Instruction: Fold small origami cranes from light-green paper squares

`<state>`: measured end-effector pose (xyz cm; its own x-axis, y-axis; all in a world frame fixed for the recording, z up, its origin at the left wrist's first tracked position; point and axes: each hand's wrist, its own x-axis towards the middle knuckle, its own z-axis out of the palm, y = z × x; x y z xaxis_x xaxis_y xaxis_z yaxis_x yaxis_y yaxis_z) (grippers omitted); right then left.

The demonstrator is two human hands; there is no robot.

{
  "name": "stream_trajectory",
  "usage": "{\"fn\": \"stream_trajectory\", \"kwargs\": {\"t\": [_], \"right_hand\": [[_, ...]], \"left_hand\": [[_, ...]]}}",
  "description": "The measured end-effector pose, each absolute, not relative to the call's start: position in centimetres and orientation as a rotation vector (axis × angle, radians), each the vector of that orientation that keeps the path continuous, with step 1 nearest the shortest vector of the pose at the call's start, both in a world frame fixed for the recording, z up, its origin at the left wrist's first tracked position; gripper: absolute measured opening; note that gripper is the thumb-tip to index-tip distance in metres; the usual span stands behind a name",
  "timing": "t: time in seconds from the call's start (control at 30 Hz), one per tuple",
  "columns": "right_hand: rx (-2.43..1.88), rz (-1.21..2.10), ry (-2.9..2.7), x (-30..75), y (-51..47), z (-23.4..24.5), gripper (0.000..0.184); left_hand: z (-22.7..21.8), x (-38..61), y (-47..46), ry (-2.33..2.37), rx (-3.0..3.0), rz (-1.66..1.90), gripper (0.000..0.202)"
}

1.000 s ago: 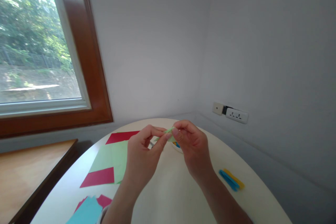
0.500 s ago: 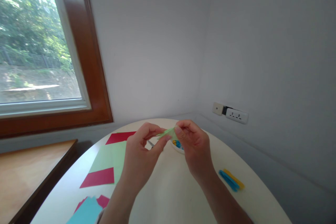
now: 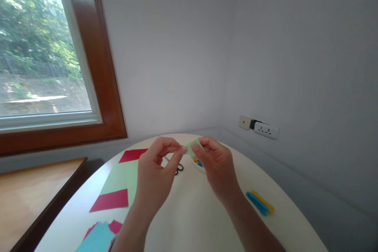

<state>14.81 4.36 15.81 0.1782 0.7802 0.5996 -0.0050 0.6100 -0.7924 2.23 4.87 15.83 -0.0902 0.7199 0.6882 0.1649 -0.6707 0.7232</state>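
A small piece of light green paper (image 3: 191, 147) is held up above the far part of the round table. My left hand (image 3: 158, 169) pinches its left end between thumb and fingers. On the other side, my right hand (image 3: 217, 163) grips it with the thumb pressed on its face. Under and between the hands lie scissors (image 3: 179, 168), their black handles showing and the blades mostly hidden by my left hand. A white dish (image 3: 198, 166) with small blue and yellow pieces sits beneath the paper, partly covered by my right hand.
Left on the white table (image 3: 189, 220) lie green sheets (image 3: 121, 177), a red strip (image 3: 113, 200) and another red piece (image 3: 132, 155). Cut blue paper (image 3: 97, 238) is near the front left. Folded blue strips (image 3: 258, 203) and yellow strips (image 3: 264, 201) lie at right. Walls stand behind the table.
The green paper has turned so its flat face now shows between my hands. My left hand has shifted slightly left and the scissors' handles have come into view.
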Motion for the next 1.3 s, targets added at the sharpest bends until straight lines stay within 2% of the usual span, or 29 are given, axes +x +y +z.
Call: {"fn": "stream_trajectory", "kwargs": {"t": [0.2, 0.47, 0.6, 0.77, 1.07, 1.3], "right_hand": [[-0.727, 0.539, -1.278, 14.8, 4.1, 15.9, 0.017], [-0.757, 0.587, -1.358, 15.1, 4.5, 15.7, 0.014], [-0.794, 0.467, -1.440, 15.1, 4.3, 15.4, 0.017], [-0.850, 0.334, -1.570, 14.7, 4.1, 15.2, 0.023], [-0.874, 0.323, -1.547, 14.7, 4.5, 15.2, 0.019], [-0.873, 0.373, -1.500, 15.0, 4.3, 15.4, 0.022]], "left_hand": [[16.1, 2.3, 4.6, 0.979, 1.755, 1.774, 0.009], [16.1, 2.3, 4.8, 0.937, 1.728, 1.776, 0.006], [15.9, 2.1, 5.1, 0.908, 1.817, 1.697, 0.012], [15.9, 1.9, 5.2, 0.824, 1.906, 1.685, 0.006], [16.5, 1.6, 5.0, 0.849, 1.828, 1.745, 0.013], [16.6, 1.3, 5.1, 0.889, 1.877, 1.530, 0.019]]}}
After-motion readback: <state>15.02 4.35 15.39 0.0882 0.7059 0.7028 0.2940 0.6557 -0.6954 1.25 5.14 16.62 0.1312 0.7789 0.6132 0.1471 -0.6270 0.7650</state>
